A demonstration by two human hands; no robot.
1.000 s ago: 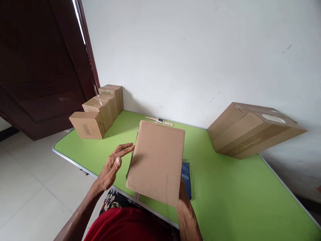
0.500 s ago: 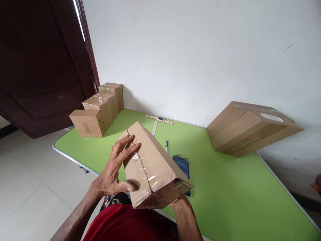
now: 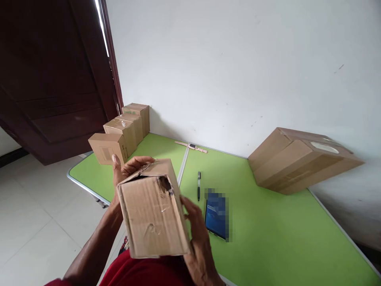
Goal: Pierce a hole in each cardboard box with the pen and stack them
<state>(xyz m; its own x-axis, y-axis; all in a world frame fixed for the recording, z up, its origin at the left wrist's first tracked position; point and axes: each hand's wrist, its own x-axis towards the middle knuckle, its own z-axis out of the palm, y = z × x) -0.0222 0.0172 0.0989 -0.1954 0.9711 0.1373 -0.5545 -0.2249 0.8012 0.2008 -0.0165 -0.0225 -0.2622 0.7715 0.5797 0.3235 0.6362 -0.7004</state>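
Observation:
Between my two hands a brown cardboard box [image 3: 153, 218] is held up above the table's front edge, tilted, with one end facing me. That end is worn, and a torn hole shows at its upper right corner. Against the box's left side lies my left hand [image 3: 126, 169], its thumb sticking up and its fingers over the far upper edge. My right hand [image 3: 198, 238] grips the right side, with the fingertips along the edge and the palm low. Part of each hand is hidden behind the box.
On the green table [image 3: 253, 246] lie a pen [image 3: 199, 186], a partly blurred phone [image 3: 216, 216] and a pink-strapped watch [image 3: 192, 146]. Several small cardboard boxes [image 3: 108, 149] stand in a row at the back left. A large carton [image 3: 300, 159] rests at the right by the wall.
The box has been turned so its worn end faces me instead of its taped seam. My left hand has moved off the taped face to the left side; my right hand has come up the right side.

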